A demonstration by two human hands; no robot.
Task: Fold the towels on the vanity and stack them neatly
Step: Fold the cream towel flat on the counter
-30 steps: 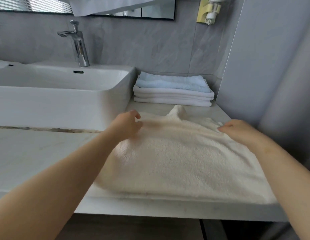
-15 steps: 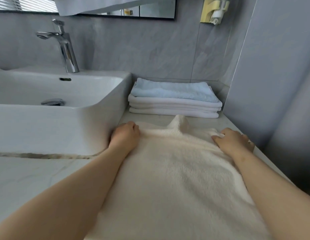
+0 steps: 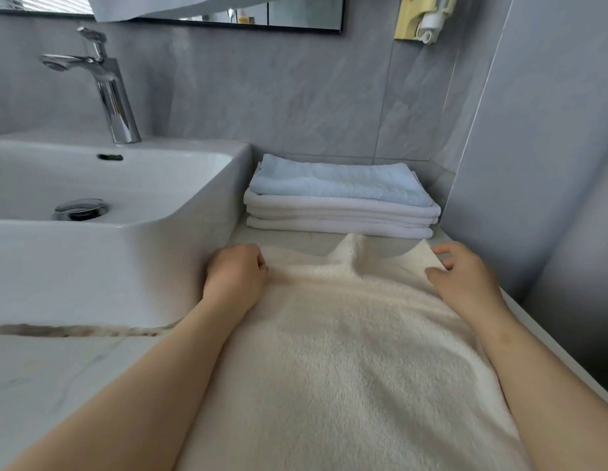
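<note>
Head view. Cream fluffy terry towel (image 3: pixel 346 351) spread flat on right end of white marbled vanity top (image 3: pixel 58 385), between white rectangular ceramic basin (image 3: pixel 126 266) and grey side wall. Long axis from near edge toward back wall; far short edge pointing at stack of folded towels (image 3: pixel 340 212) (pale blue on top, white beneath) in back right corner, near but apart. Small peak raised mid far edge.

Left hand (image 3: pixel 236 270) at far left corner of towel, fingers curled, gripping cloth; fingertips hidden. Right hand (image 3: pixel 465 277) at far right corner, thumb on top, fingers behind lifted corner, pinching it loosely.

Chrome tap (image 3: pixel 109 86) at back of basin.
</note>
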